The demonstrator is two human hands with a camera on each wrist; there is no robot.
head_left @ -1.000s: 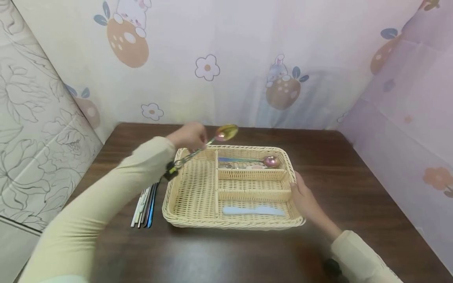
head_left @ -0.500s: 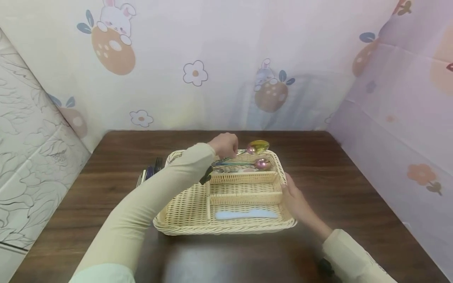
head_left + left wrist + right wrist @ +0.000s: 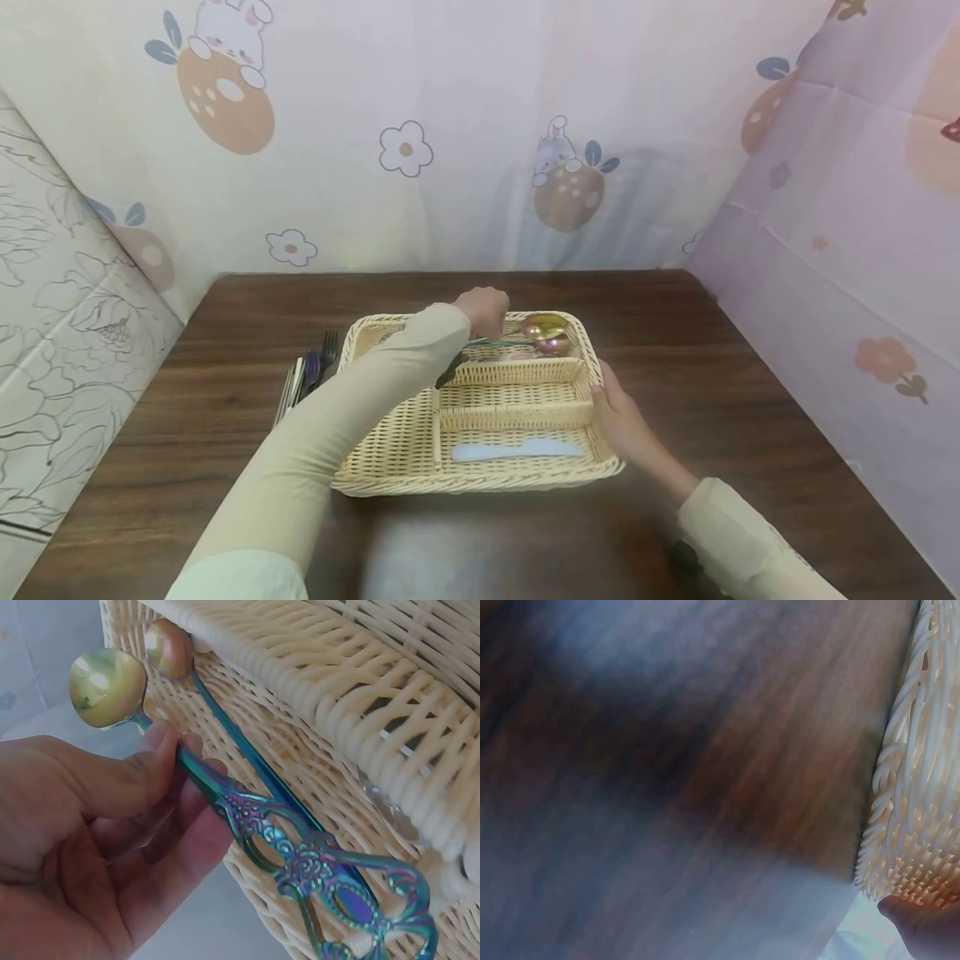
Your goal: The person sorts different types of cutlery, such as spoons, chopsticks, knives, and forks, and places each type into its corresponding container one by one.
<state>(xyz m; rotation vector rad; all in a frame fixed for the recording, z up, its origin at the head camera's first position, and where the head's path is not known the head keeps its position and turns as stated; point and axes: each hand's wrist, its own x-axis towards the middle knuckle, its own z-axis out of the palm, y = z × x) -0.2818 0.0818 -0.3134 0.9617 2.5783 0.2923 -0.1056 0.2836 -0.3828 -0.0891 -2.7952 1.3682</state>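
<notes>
My left hand (image 3: 483, 310) pinches the neck of an ornate, iridescent spoon (image 3: 109, 688) between thumb and fingers. It is over the back right compartment of a cream wicker basket (image 3: 480, 484). Beside it in that compartment lies a second spoon (image 3: 168, 649), with a pinkish bowl and blue-green handle. Whether the held spoon touches the basket floor, I cannot tell. At the basket's right end, my right hand (image 3: 622, 417) grips the rim; most of its fingers are hidden. Only part of that hand shows in the right wrist view.
A pale blue-white knife (image 3: 517, 450) lies in the front right compartment. On the brown table (image 3: 750, 442), left of the basket, forks and other slim utensils (image 3: 306, 375) lie partly behind my left sleeve. A patterned curtain (image 3: 465, 217) hangs behind.
My left hand has carried the spoon rightward and down from above the back left of the basket to the back right compartment. The right hand stays at the basket's edge.
</notes>
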